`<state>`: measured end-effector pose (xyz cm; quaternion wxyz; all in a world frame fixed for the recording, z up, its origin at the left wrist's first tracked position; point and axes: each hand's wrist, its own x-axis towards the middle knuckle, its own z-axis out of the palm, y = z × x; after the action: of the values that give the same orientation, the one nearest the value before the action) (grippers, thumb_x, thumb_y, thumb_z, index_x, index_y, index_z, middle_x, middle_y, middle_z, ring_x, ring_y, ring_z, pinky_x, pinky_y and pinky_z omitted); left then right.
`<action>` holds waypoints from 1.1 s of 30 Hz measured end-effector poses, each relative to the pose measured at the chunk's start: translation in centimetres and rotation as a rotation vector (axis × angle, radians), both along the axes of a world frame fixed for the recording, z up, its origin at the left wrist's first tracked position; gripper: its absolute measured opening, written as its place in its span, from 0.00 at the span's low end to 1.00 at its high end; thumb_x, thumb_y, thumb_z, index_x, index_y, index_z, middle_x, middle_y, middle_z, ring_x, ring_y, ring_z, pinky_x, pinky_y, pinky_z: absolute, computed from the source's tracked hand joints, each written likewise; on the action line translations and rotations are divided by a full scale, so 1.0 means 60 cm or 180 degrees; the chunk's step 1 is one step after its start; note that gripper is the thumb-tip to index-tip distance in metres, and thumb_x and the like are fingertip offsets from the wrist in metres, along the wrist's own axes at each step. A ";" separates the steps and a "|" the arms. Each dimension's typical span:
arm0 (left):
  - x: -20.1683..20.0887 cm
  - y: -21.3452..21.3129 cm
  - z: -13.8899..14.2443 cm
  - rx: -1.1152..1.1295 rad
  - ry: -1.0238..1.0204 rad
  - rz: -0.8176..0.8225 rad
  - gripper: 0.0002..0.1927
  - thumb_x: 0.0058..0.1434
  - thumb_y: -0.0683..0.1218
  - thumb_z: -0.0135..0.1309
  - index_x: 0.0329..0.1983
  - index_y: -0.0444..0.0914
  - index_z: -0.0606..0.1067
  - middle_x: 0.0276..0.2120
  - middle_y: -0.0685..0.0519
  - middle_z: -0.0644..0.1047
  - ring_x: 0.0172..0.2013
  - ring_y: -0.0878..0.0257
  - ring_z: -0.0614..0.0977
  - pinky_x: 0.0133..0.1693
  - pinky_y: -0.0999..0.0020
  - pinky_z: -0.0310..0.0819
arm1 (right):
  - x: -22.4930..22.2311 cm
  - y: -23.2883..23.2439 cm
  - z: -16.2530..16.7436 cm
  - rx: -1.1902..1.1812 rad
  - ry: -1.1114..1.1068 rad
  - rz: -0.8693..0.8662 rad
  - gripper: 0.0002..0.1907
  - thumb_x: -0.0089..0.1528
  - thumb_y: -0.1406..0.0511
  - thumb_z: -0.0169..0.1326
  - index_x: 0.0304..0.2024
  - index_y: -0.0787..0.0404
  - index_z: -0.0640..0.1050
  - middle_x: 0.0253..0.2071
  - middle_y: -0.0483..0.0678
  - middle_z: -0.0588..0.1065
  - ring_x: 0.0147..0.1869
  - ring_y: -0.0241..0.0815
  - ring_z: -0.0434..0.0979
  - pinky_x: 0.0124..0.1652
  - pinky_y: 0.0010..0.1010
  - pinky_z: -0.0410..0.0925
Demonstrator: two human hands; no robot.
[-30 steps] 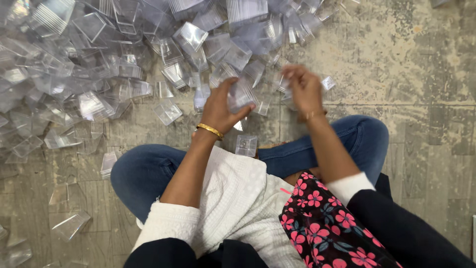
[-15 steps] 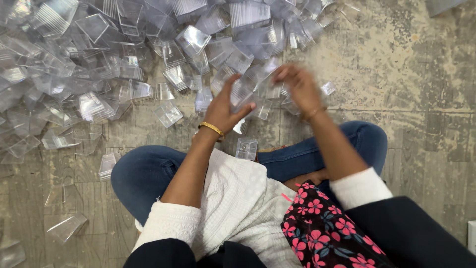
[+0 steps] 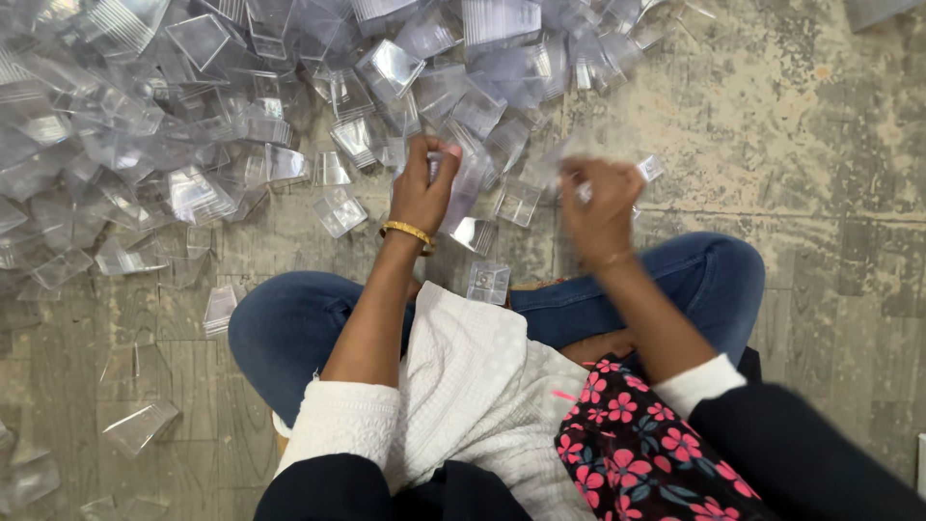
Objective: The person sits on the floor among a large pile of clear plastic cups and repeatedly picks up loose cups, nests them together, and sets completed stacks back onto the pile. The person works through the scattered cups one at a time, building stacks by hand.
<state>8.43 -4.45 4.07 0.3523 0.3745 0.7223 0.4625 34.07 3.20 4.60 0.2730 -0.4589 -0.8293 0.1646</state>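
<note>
Your left hand [image 3: 422, 188] grips a clear plastic box [image 3: 461, 183]; your right hand [image 3: 600, 207] pinches a small clear piece [image 3: 648, 167] (blurred). Mid-assembly, likely; next, align both precisely over the floor [image 3: 791, 145].

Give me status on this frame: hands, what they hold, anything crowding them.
Left hand closed on a clear plastic box. Right hand blurred, pinching a small clear piece. Pile of clear boxes ahead; one box on the lap.

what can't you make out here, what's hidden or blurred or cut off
Head view only:
- What the right hand holds: motion blur smears it.
- Clear piece in the left hand: mostly covered by the fingers, shape unclear.
- Pile of clear plastic boxes: cut off by the top and left edges.
- Feet: hidden under the folded legs.
</note>
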 end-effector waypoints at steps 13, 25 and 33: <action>-0.007 -0.003 -0.035 -0.0734 0.0555 -0.0648 0.30 0.63 0.68 0.49 0.50 0.39 0.74 0.42 0.38 0.81 0.44 0.42 0.83 0.47 0.52 0.74 | -0.032 -0.035 -0.092 0.0834 -0.1106 0.1134 0.12 0.64 0.66 0.53 0.50 0.54 0.81 0.42 0.41 0.78 0.52 0.39 0.79 0.71 0.63 0.44; 0.018 -0.008 -0.030 -0.0556 -0.0489 -0.1244 0.28 0.65 0.66 0.48 0.64 0.50 0.69 0.54 0.45 0.78 0.52 0.52 0.79 0.53 0.58 0.71 | -0.096 -0.012 -0.013 -0.2953 0.1744 0.0113 0.18 0.69 0.55 0.50 0.46 0.61 0.82 0.41 0.46 0.82 0.44 0.35 0.79 0.49 0.30 0.70; -0.008 -0.009 -0.021 -0.0799 -0.0546 -0.0606 0.26 0.64 0.63 0.51 0.58 0.46 0.68 0.42 0.41 0.82 0.44 0.52 0.82 0.49 0.59 0.73 | -0.125 0.103 -0.004 0.0865 0.0019 0.0222 0.05 0.62 0.66 0.60 0.39 0.59 0.79 0.41 0.50 0.79 0.45 0.49 0.77 0.47 0.37 0.72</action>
<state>7.94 -4.96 2.82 0.4989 0.3535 0.7029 0.3635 26.55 9.39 4.37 0.3292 -0.3880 -0.8586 0.0615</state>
